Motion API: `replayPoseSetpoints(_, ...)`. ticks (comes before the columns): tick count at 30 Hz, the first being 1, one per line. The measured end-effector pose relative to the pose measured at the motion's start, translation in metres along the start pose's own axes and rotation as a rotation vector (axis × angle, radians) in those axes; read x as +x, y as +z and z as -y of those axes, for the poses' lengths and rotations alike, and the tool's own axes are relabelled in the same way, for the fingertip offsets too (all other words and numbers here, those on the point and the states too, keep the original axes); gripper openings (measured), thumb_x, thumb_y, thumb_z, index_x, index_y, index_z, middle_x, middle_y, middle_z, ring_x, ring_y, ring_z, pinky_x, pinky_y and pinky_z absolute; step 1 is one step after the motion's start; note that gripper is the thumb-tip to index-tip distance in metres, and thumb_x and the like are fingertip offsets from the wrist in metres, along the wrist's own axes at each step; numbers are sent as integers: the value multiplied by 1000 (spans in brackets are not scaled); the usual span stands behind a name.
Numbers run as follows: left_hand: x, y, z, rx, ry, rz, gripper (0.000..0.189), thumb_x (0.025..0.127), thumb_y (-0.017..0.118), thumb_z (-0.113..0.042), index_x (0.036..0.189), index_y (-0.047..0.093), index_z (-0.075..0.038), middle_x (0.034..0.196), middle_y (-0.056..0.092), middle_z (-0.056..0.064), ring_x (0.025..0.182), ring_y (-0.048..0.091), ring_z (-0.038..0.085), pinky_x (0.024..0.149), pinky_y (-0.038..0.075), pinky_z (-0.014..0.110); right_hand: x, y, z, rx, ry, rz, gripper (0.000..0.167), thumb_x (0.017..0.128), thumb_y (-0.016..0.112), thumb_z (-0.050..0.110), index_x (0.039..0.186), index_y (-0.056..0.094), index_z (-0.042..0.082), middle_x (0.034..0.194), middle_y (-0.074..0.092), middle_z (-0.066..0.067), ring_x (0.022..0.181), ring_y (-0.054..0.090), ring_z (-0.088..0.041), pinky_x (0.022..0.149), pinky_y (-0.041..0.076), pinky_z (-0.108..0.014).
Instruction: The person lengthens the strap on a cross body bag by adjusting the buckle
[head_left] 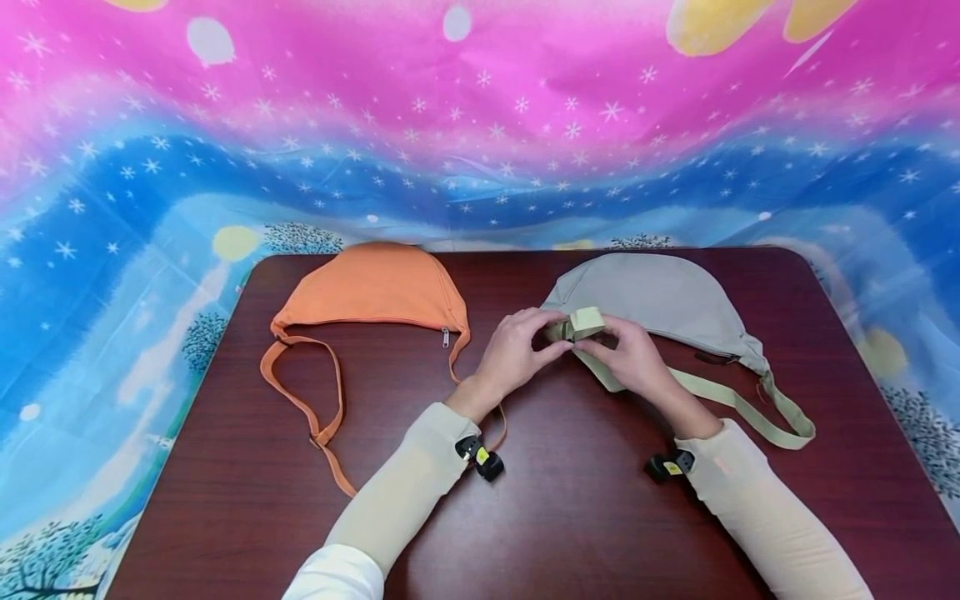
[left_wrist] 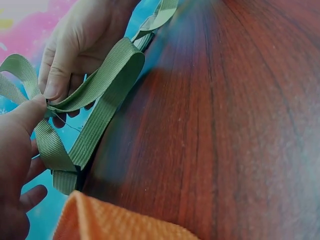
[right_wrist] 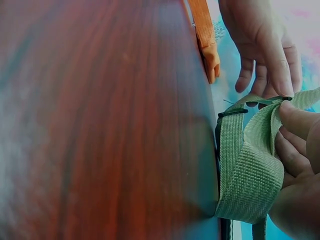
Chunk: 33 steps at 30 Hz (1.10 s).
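Note:
A grey waist bag [head_left: 648,292] lies at the right of the table, with its pale green webbing strap [head_left: 716,392] trailing from both ends. My left hand [head_left: 513,354] pinches a looped part of this strap between thumb and fingers, just in front of the bag's left end. Close beside it, my right hand [head_left: 633,354] pinches the same strap from the other side. Both thumbs meet at a small dark strap adjuster [right_wrist: 286,98] in the right wrist view. A loose thread [left_wrist: 67,121] hangs below the pinched spot. The strap loops [left_wrist: 112,75] hang around the fingers.
An orange waist bag [head_left: 375,283] lies at the left, its strap [head_left: 300,400] looping toward the table's front and passing under my left forearm. The dark red wooden table [head_left: 555,517] reaches back to a printed cloth backdrop [head_left: 480,125].

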<state>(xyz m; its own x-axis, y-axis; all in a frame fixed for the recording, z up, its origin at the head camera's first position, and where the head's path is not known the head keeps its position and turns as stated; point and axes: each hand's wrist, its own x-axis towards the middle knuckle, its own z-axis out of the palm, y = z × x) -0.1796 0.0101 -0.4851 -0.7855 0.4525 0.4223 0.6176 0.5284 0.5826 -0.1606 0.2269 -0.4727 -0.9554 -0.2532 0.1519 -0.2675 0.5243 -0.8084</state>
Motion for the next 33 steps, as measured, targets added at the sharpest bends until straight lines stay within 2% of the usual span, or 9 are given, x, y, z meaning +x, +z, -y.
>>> replayPoseSetpoints(4,1,0,0,13,5,8,38,92,78,-31,125,70,-14,120,70,0,108,63,14,98,47,38,0,-1,1,11,21,26,33,92,77,11,123,70,2,115,73,-13,105,67,-27,88,52,-42)
replayPoseSetpoints(9,2,-1,0,14,-17,49,35,92,78,-32,120,69,-13,108,69,-2,94,62,13,91,47,36,-3,-5,2,-14,39,72,42,93,77,13,131,63,1,115,71,-14,106,68,-30,87,53,-44)
replayPoseSetpoints(12,3,0,-1,9,-37,70,33,91,77,-32,118,68,-14,101,67,-3,90,61,11,88,47,35,-6,-8,0,-71,34,90,39,91,78,15,125,64,2,112,71,-14,103,68,-29,85,52,-44)
replayPoseSetpoints(16,5,0,-2,12,-51,69,32,91,77,-31,116,68,-14,100,66,-4,91,62,10,88,47,36,-12,-12,-2,-139,18,87,35,91,79,19,121,67,5,113,71,-12,104,66,-30,87,51,-48)
replayPoseSetpoints(21,6,-1,-3,16,-56,61,32,91,77,-32,115,67,-14,100,66,-4,91,62,10,88,47,36,-20,-22,-2,-154,1,56,38,93,77,17,127,66,5,117,70,-13,109,65,-33,90,50,-50)
replayPoseSetpoints(25,6,-2,-3,23,-65,62,32,91,77,-33,114,67,-14,100,65,-4,91,61,11,87,46,35,-23,-29,1,-206,-25,4,34,93,76,16,125,68,5,107,72,-9,97,65,-24,82,48,-42)
replayPoseSetpoints(28,6,-2,-3,25,-66,67,31,91,76,-34,113,66,-15,98,64,-5,89,61,13,84,46,34,-26,-32,4,-240,-31,-14,27,94,75,18,119,71,8,102,72,-6,84,60,-20,74,44,-36)
replayPoseSetpoints(33,6,-1,-5,5,-43,63,32,91,77,-34,114,67,-14,96,63,-4,87,61,16,82,45,35,-28,-35,6,-277,-7,-14,16,97,72,23,108,73,12,97,72,-4,73,51,-19,69,40,-35)
